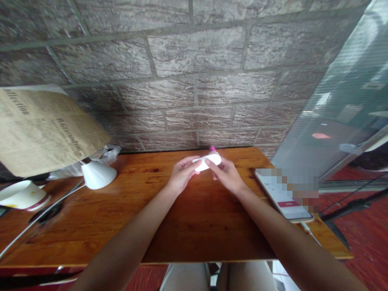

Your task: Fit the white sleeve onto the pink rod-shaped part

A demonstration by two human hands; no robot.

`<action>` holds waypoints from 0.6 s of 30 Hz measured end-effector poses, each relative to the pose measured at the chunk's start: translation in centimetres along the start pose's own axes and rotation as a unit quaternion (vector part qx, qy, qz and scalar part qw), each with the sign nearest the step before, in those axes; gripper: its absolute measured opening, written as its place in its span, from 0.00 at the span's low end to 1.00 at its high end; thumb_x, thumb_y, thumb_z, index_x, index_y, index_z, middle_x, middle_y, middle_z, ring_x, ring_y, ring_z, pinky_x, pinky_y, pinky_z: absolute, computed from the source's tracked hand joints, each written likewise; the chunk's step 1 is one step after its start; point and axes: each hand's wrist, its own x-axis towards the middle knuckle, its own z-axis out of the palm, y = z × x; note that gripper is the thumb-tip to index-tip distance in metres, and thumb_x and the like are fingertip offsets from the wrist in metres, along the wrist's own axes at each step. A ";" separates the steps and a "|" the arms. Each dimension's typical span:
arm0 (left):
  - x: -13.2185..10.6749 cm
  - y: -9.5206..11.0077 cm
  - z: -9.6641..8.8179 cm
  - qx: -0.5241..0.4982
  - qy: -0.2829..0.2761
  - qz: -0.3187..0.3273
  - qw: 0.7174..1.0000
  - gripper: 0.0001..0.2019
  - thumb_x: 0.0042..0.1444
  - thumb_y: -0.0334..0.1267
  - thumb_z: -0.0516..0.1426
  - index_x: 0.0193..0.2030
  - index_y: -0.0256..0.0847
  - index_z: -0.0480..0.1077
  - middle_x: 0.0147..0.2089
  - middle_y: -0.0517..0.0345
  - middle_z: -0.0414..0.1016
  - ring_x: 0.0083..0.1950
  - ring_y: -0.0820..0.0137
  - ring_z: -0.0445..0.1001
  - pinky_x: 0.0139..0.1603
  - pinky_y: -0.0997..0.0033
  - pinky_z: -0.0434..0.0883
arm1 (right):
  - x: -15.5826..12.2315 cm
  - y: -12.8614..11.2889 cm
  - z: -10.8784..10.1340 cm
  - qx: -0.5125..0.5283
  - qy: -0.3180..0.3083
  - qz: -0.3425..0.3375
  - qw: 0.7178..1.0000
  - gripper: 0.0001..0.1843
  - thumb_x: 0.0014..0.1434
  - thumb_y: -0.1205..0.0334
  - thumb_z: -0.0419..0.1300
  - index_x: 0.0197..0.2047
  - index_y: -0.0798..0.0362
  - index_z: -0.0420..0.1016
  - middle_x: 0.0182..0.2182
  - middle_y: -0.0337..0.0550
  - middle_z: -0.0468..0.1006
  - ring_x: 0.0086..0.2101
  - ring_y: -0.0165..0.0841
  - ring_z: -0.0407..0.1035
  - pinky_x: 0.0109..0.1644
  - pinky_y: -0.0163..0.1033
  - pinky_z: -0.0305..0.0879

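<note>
A small white oval object [214, 158] is held above the wooden table between my two hands, its surface overexposed so that its kind cannot be made out. My left hand [181, 174] grips its left end, thumb on top and fingers curled beneath. From the other side my right hand [228, 174] closes on it, with the thumb pressed on its near face. A bright pink piece [212, 148] shows just beyond the object. Whether it is joined to the object cannot be told. A bit of pink also shows under the left end.
At the left stands a lamp with a newsprint-patterned shade [45, 129] and white base [98, 176]; a paper cup [26, 195] and clear plastic [109, 155] are nearby. A phone [285, 198] with a cable lies right. A brick wall [194, 89] backs the wooden table [136, 202].
</note>
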 end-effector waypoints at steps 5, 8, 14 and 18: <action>0.0 -0.1 0.0 -0.022 0.009 0.008 1.000 0.18 0.37 0.36 0.72 0.37 0.37 0.78 0.35 0.55 0.80 0.34 0.70 0.77 0.28 0.76 0.71 | 0.2 0.3 -0.1 0.022 0.015 -0.001 1.000 0.23 0.52 0.39 0.64 0.32 0.52 0.74 0.17 0.33 0.64 0.18 0.26 0.56 0.21 0.35 0.54; 0.0 -0.2 0.0 -0.038 0.008 0.010 0.999 0.17 0.37 0.36 0.72 0.36 0.37 0.77 0.36 0.56 0.80 0.36 0.70 0.77 0.29 0.77 0.71 | 0.2 0.6 0.0 0.046 0.019 0.029 0.998 0.23 0.51 0.39 0.64 0.31 0.53 0.74 0.15 0.32 0.62 0.17 0.25 0.54 0.21 0.35 0.50; -0.2 -0.2 0.6 -0.010 -0.018 0.009 1.000 0.18 0.39 0.37 0.72 0.39 0.37 0.79 0.38 0.54 0.81 0.37 0.72 0.76 0.36 0.76 0.70 | 0.1 0.8 0.2 0.047 0.024 0.035 0.998 0.23 0.49 0.39 0.66 0.27 0.53 0.72 0.15 0.32 0.62 0.18 0.24 0.53 0.22 0.34 0.48; -0.4 -0.2 0.8 -0.009 -0.040 0.002 0.999 0.16 0.40 0.37 0.71 0.37 0.37 0.80 0.38 0.53 0.81 0.40 0.69 0.77 0.44 0.71 0.70 | 0.1 0.7 0.2 0.038 0.016 0.035 0.999 0.24 0.49 0.38 0.65 0.27 0.53 0.72 0.15 0.31 0.61 0.18 0.24 0.53 0.22 0.34 0.48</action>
